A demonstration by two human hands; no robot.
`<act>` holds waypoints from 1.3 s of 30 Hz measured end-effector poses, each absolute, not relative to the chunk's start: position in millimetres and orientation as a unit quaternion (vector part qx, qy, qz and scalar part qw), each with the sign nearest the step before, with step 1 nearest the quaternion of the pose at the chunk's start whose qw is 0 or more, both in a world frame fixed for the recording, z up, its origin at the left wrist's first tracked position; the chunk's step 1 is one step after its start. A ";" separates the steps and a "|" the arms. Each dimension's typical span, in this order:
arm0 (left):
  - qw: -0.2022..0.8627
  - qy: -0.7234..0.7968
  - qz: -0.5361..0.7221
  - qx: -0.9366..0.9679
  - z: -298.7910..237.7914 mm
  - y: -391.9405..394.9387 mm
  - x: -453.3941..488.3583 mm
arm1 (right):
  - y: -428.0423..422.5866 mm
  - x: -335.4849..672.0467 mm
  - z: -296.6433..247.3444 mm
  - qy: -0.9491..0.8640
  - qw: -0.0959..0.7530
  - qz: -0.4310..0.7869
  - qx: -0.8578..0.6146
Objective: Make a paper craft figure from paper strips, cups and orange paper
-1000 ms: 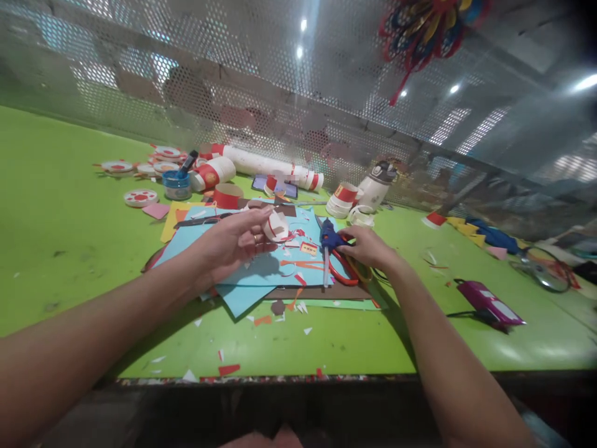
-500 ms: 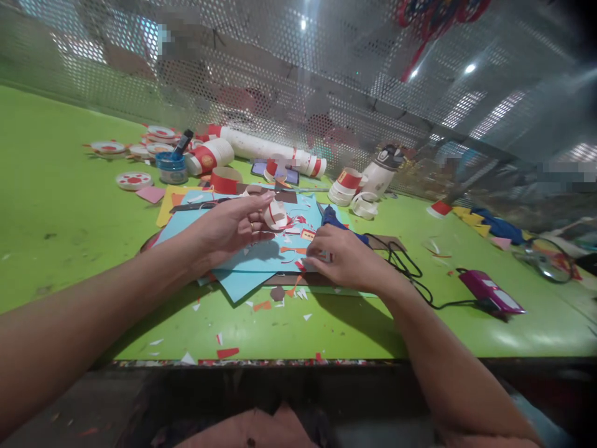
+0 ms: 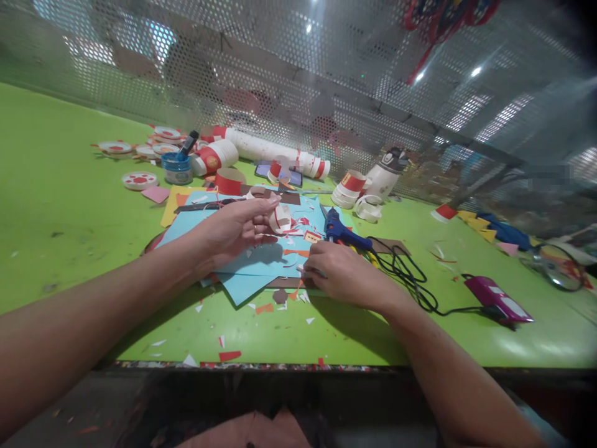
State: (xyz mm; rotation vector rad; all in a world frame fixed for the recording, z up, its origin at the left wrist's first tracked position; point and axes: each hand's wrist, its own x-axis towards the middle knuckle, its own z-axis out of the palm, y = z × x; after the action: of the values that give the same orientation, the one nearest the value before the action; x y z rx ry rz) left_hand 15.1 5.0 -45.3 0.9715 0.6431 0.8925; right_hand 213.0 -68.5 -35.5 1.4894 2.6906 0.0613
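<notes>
My left hand (image 3: 242,230) holds a small white paper cup piece (image 3: 281,219) with a thin red line, between thumb and fingers, above the light blue paper sheets (image 3: 242,289). A ring circles one finger. My right hand (image 3: 338,270) is low at the right edge of the sheets, its fingers curled and pinched together; whatever is between them is hidden. A blue glue gun (image 3: 345,233) lies just beyond that hand. Red, white and orange paper scraps (image 3: 298,253) are scattered between the two hands, around a small label with dark marks (image 3: 311,237).
Behind the sheets lie a long tube of stacked paper cups (image 3: 270,149), a blue-lidded jar (image 3: 177,167), a phone (image 3: 291,177) and a white bottle (image 3: 387,173). Black cable (image 3: 420,292) runs right to a magenta box (image 3: 497,298). A perforated screen (image 3: 289,74) borders the green table (image 3: 60,205).
My right hand has moved slightly toward me, uncovering more of the glue gun. The left hand keeps its hold on the cup piece. The whole view has shifted a little.
</notes>
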 end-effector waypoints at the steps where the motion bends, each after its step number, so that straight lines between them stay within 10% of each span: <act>1: 0.742 0.295 0.408 0.443 -45.8 5.1 15.1 | -68.3 213.7 -34.5 0.874 0.029 0.018 0.485; 13: 0.775 0.247 0.349 0.465 -48.4 -1.8 17.5 | -57.7 224.7 -34.7 0.858 -0.180 0.008 0.481; 39: 0.786 0.199 0.401 0.426 -50.5 -10.1 23.0 | -59.7 208.9 -57.5 0.847 -0.180 0.205 0.456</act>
State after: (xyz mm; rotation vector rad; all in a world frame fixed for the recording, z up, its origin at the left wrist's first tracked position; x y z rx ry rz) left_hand 23.0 -10.1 -50.5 0.9192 0.4286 0.8636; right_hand 208.9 -59.7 -57.5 1.6235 3.0165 0.7312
